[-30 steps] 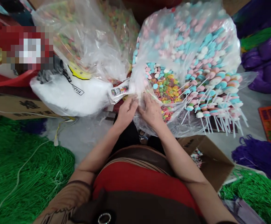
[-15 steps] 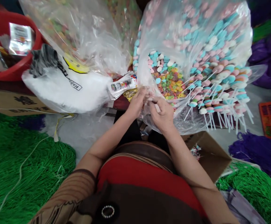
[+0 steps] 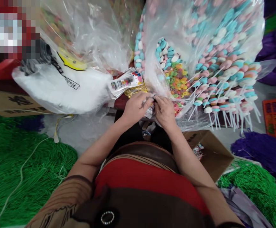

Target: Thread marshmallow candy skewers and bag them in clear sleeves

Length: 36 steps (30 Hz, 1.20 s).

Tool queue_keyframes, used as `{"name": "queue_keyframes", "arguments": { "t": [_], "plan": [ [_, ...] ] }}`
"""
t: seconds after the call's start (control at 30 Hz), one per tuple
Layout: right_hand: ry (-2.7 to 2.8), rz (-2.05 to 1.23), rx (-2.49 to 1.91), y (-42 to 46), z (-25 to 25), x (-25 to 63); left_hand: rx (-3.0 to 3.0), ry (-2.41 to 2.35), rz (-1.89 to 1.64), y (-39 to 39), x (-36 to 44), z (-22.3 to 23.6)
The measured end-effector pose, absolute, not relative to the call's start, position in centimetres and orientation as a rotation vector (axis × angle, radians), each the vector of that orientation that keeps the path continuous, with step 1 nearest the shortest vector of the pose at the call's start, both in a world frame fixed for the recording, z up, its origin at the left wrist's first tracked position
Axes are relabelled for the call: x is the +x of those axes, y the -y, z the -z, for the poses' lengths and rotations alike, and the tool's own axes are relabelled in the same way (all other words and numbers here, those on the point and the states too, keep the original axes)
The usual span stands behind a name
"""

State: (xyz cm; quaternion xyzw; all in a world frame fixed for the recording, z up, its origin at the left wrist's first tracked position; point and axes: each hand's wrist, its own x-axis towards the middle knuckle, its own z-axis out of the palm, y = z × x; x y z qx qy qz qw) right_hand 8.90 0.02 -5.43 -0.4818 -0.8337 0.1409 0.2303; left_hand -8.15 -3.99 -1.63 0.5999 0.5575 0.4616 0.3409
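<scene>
My left hand (image 3: 136, 107) and my right hand (image 3: 164, 110) meet at the front edge of the table, fingers pinched together. Between them hangs a small printed packet (image 3: 149, 111), its top gripped by both hands and mostly hidden by the fingers. A fan of flat printed packets (image 3: 126, 83) lies just beyond my left hand, with shiny gold strips (image 3: 136, 91) beside it. Past my right hand, an opened clear plastic bag (image 3: 155, 74) holds colourful ring candies (image 3: 178, 80) and pink, blue and white candies (image 3: 164, 52).
Candy skewers on white sticks (image 3: 223, 85) are heaped at the right. A white bag (image 3: 81, 91) and a red tub (image 3: 4, 69) stand left. Below right is an open cardboard box (image 3: 214, 155); green cords (image 3: 33, 177) cover the floor at left.
My hands have drawn closer together, the left turning its back upward. The printed packet now shows beneath the fingers. The view has shifted slightly.
</scene>
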Motion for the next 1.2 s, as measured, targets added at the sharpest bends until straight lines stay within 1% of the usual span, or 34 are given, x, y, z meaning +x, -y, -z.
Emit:
{"name": "queue_keyframes", "arguments": {
  "t": [0.17,0.43,0.6,0.73,0.93,1.0,1.13,1.2],
  "plan": [
    [2.218,-0.359,-1.387,-0.6,5.6,9.1,1.99,-1.633,-0.786,6.0,-7.7,2.9],
    [2.149,-0.433,-1.496,-2.5,4.1,8.6,2.122,-1.787,-0.598,3.9,-7.1,2.7],
    [2.091,-0.454,-1.47,-3.2,4.5,9.1,1.999,-1.797,-0.762,2.0,-7.1,3.8],
    [2.01,-0.489,-1.404,-3.8,5.2,9.9,2.012,-1.816,-0.912,1.7,-9.0,4.0],
    [1.944,-0.598,-1.339,-2.9,3.6,9.7,2.015,-1.825,-1.32,2.6,-12.8,2.9],
    [1.875,-0.74,-1.329,-2.4,2.6,9.3,2.009,-1.799,-1.402,2.8,-13.2,2.9],
    [1.552,-1.318,-1.298,-1.6,0.6,8.5,2.06,-1.68,-1.553,3.3,-12.5,3.2],
    [1.402,-1.547,-1.223,-1.3,0.0,8.2,2.106,-1.563,-1.654,3.5,-11.9,3.2]
  ]
}}
